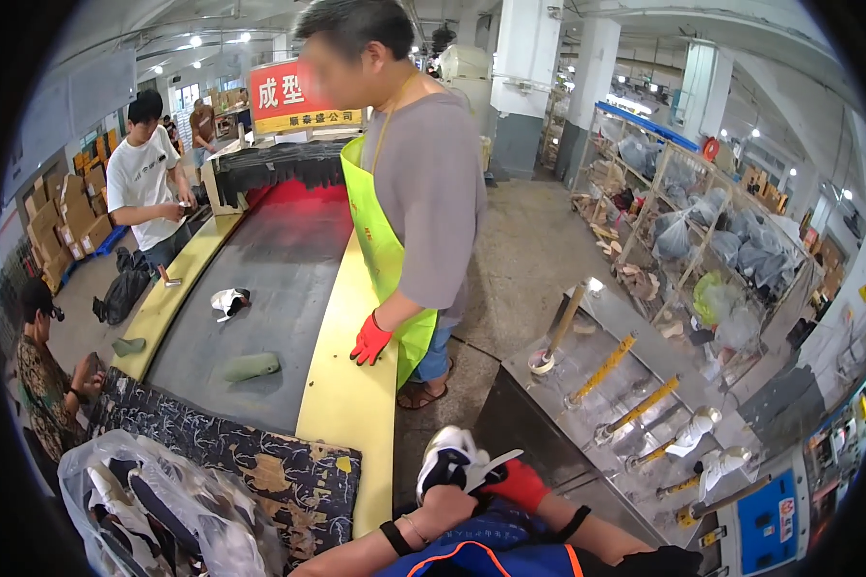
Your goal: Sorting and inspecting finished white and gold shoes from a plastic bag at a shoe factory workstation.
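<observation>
Low in the middle of the view, a white and black shoe (445,452) is held in front of my body. My bare left hand (443,510) is closed round its near part. My right hand (518,485), in a red glove, is closed beside the shoe. A flat white strip (496,464) runs from the shoe across the front of the right glove; its lower end is hidden, and I cannot tell if the glove grips the strip or the shoe.
A dark conveyor belt (260,332) with yellow side boards carries a white shoe upper (229,303) and a green shoe last (251,366). A person in a lime apron (380,231) stands beside it. A clear bag of uppers (164,500) lies left; a metal bench with yellow posts (606,368) stands right.
</observation>
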`<state>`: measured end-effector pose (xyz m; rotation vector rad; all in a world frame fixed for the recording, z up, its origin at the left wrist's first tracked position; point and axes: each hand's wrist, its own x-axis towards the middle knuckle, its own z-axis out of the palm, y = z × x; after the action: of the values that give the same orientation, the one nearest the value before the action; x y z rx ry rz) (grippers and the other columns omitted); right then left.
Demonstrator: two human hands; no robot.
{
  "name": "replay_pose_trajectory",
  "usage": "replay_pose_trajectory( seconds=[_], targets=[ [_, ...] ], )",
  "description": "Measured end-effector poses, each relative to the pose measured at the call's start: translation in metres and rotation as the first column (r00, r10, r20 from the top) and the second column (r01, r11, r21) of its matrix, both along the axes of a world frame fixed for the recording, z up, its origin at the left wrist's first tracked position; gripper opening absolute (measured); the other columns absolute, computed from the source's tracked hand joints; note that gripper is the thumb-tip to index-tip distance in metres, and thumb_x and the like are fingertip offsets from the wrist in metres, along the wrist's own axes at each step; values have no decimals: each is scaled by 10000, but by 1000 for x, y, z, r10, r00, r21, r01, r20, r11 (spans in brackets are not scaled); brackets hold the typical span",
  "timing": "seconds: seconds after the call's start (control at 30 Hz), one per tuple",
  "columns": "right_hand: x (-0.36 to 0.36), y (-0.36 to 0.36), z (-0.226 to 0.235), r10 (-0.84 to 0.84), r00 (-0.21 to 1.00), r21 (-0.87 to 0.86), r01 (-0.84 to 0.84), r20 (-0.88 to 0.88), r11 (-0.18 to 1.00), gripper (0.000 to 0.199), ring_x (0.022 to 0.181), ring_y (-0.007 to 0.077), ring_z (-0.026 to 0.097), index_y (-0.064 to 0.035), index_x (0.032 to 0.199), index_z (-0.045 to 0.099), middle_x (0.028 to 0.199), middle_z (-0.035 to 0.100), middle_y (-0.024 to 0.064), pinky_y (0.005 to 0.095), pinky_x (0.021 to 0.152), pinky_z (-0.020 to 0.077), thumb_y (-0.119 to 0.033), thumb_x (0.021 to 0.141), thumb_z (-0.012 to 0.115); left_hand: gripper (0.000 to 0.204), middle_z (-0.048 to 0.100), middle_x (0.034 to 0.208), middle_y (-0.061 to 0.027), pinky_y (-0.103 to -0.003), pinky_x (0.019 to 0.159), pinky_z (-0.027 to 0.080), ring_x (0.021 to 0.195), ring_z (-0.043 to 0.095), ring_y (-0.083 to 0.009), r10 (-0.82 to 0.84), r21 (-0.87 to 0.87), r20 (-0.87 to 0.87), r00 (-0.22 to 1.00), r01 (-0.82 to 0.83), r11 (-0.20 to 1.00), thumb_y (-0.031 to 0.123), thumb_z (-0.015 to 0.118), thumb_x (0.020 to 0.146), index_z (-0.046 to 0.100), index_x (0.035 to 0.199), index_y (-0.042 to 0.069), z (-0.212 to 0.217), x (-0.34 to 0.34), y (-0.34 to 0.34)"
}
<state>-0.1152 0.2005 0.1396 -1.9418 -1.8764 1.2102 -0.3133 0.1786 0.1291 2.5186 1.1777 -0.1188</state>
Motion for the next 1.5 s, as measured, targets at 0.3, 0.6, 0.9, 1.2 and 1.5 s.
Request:
replay_pose_trajectory(
  seconds=[0.3,0.6,0.9,1.2,1.5],
  targets=[
    [143,25,-30,-62,771,275,299,-634,914,252,824,182,657,-56,953,676,876,690,78,352,707,535,-147,737,768,722,634,766,-213,-478,604,497,739,659,-394,245,40,342,907,-275,961,90,658,754,450,1409,312,14,-56,-14],
    [260,34,125,-749,617,970,122,-241,-212,319,966,381,560,-42,1058,572,1067,541,170,435,792,479,-17,755,669,559,679,832,-182,-488,709,522,791,673,-381,682,120,-246,689,-676,727,63,605,818,389,1328,138,-120,-189,-57],
    [279,60,2,-755,519,772,253,401,584,459,1160,374,505,-81,1245,483,1244,463,197,443,928,480,-45,804,606,560,653,939,-170,-503,945,406,938,633,-353,768,201,-228,598,-743,638,54,646,757,441,1267,161,-101,-177,-72],
    [140,15,26,-528,847,900,186,56,394,386,1173,403,501,-46,1179,591,1237,535,207,452,943,453,-65,796,631,424,480,1215,-221,-476,948,423,1118,488,-398,977,14,175,120,-993,119,105,814,677,595,1026,8,-121,-189,-112],
    [-45,17,43,190,915,609,73,-356,790,537,1130,372,561,-46,1232,575,1236,547,199,405,955,471,-204,758,773,332,528,1191,-206,-434,792,516,999,554,-403,608,38,536,585,-736,676,43,759,643,570,915,58,12,-97,-14]
  ],
)
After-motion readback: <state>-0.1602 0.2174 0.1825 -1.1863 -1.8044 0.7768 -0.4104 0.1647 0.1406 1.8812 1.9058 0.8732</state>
